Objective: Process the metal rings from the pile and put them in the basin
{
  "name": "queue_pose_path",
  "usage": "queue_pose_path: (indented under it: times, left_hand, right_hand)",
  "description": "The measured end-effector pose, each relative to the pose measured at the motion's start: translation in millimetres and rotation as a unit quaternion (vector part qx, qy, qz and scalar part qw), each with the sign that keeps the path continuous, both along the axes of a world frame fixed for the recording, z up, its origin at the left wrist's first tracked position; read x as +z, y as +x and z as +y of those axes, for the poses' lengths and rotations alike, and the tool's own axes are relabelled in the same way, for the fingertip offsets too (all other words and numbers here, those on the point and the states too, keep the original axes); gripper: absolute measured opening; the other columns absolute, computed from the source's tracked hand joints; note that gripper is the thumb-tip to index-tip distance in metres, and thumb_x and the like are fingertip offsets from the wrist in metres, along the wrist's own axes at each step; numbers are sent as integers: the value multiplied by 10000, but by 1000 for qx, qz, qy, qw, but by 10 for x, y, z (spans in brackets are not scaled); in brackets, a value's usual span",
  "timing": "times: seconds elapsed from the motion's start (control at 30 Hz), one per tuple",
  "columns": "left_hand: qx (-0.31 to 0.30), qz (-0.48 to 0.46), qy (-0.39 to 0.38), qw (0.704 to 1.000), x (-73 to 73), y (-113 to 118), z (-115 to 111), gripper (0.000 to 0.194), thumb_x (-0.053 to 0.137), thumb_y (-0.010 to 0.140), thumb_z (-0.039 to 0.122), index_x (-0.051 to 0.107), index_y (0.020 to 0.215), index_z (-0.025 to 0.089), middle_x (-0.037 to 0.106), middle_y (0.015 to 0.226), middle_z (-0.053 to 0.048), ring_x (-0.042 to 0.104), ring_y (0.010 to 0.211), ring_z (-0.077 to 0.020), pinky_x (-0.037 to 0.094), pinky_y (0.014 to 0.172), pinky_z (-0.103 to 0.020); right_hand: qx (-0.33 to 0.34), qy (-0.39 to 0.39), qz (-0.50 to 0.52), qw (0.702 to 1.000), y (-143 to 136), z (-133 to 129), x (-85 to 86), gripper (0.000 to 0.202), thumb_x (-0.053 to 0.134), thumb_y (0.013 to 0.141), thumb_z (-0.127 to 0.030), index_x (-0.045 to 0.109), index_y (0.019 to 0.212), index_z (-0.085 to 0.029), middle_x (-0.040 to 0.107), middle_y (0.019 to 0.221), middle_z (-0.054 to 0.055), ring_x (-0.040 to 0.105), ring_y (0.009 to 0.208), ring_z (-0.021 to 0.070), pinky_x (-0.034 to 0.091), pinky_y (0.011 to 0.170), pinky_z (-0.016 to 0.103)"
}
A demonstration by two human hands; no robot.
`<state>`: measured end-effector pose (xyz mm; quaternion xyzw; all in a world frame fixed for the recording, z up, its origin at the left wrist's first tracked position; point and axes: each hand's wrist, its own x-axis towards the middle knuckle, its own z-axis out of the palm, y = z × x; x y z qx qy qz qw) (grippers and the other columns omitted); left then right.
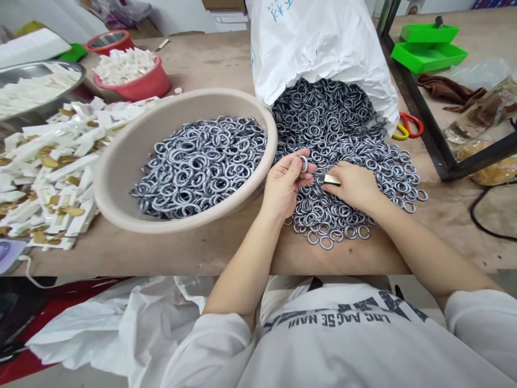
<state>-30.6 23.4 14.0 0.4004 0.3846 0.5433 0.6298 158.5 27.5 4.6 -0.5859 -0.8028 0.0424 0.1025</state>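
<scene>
My left hand (286, 183) pinches a single grey ring (304, 163) between thumb and fingers, above the pile. Close to its right, my right hand (351, 183) is closed around a small tool (328, 179) with a dark tip and a pale flat side; its exact kind is not clear. The tool's tip points toward the ring. Beneath both hands spreads a heap of loose grey rings (323, 215), spilling from the mouth of a white sack (319, 43). Left of my hands stands a beige basin (121, 199) holding many similar rings (202, 167).
White and brown pieces (60, 172) lie piled at the left, near a red bowl (133, 86) and a metal basin (76, 86) of white parts. Red-and-yellow scissors (410, 126), a black metal frame (428, 129), green trays (428, 56) and a glass jar (480, 113) stand right.
</scene>
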Motion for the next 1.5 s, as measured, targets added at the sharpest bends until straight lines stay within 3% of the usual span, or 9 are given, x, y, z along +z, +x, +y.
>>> queue_pose_path:
  times: [0.27, 0.4, 0.47, 0.57, 0.7, 0.93, 1.07, 1.23, 1.5]
  left_hand:
    - [22, -42, -92, 995, -9, 7, 44, 174, 585, 852, 317, 659, 912, 172, 687, 840, -22, 623, 675, -87, 534, 638, -207]
    - [59, -8, -66, 996, -45, 18, 59, 142, 626, 835, 314, 649, 849, 174, 583, 716, 14, 476, 547, -57, 380, 497, -175]
    - [60, 49, -29, 997, -71, 51, 34, 150, 668, 827, 325, 654, 851, 177, 548, 693, 27, 422, 532, -56, 347, 500, -185]
    - [20, 139, 54, 989, -111, 134, -40, 234, 664, 864, 409, 667, 858, 175, 567, 724, 12, 456, 616, -77, 386, 597, -198]
    - [-45, 168, 111, 979, -137, 242, -144, 386, 564, 921, 516, 627, 770, 167, 563, 715, -6, 482, 682, -103, 412, 656, -218]
    - [-68, 26, -28, 997, -103, 306, -200, 408, 624, 871, 541, 504, 720, 181, 404, 587, 57, 322, 476, -45, 271, 442, -174]
    - [-80, 4, -68, 994, -72, 283, -197, 435, 626, 861, 555, 460, 708, 183, 364, 571, 71, 258, 431, -29, 187, 396, -170]
    - [-56, -24, -85, 994, -56, 270, -191, 471, 634, 842, 589, 432, 702, 188, 345, 550, 82, 250, 399, -21, 174, 382, -172]
    - [-69, -30, -95, 993, -48, 282, -209, 501, 649, 828, 593, 377, 691, 196, 310, 546, 93, 237, 391, -18, 166, 390, -177]
  right_hand:
    - [-15, -9, -28, 999, -96, 40, -70, 274, 566, 917, -424, 726, 1023, -230, 671, 1059, 86, 636, 832, 235, 329, 619, 330]
    - [-15, -24, 106, 994, -15, 110, -55, 235, 596, 894, -383, 710, 839, -185, 659, 871, 63, 578, 763, 198, 332, 629, 315]
    - [-10, -74, 271, 960, 47, 110, -21, 281, 623, 884, -430, 664, 762, -180, 582, 702, 15, 499, 652, 151, 326, 603, 296]
    - [17, -175, 494, 852, 74, 31, 47, 376, 666, 848, -554, 612, 763, -191, 466, 601, -41, 375, 529, 101, 291, 532, 273]
    - [36, -215, 585, 781, -41, -130, 119, 466, 685, 798, -655, 556, 756, -210, 476, 615, -45, 362, 498, 90, 265, 485, 269]
    - [28, -69, 475, 877, -143, -199, 160, 482, 668, 793, -682, 565, 744, -214, 479, 648, -25, 373, 599, 121, 287, 563, 287]
    - [17, -45, 439, 897, -83, -167, 163, 509, 548, 875, -695, 505, 696, -221, 414, 611, -27, 354, 595, 130, 283, 573, 294]
    - [67, 37, 263, 962, -67, -272, 230, 442, 471, 961, -579, 512, 724, -208, 524, 716, 16, 457, 676, 150, 283, 625, 306]
    - [75, 44, 188, 978, -153, -359, 218, 452, 406, 993, -545, 503, 712, -204, 557, 729, 28, 473, 678, 153, 260, 616, 305]
